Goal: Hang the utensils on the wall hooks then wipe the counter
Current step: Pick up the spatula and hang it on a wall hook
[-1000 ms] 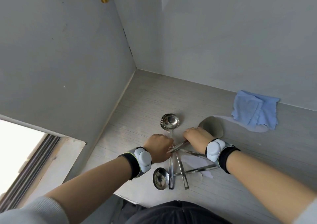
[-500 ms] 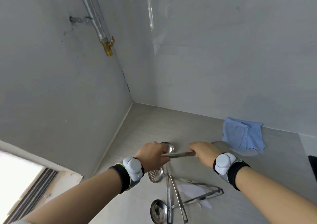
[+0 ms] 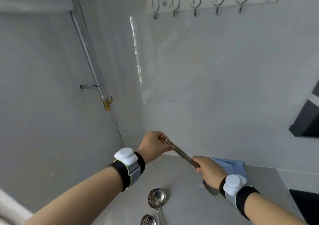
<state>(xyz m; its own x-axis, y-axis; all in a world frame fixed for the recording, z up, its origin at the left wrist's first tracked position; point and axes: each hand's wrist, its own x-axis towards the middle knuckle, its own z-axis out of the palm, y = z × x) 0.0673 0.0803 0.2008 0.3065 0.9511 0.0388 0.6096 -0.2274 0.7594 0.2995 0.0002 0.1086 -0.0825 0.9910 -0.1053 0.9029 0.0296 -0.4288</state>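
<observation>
Left hand (image 3: 154, 145) pinched the looped end of a long steel utensil handle (image 3: 181, 153), right hand (image 3: 208, 170) fisted round its lower part, white wall rack of metal hooks (image 3: 207, 0) overhead, blue cloth (image 3: 233, 166) on grey counter (image 3: 181, 199).

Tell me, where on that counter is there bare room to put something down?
The widest bare stretch of counter lies below the utensil held between the left hand and right hand, back toward the wall corner. It is crowded lower down, where the ladle and skimmer lie, and at right by the blue cloth.
</observation>
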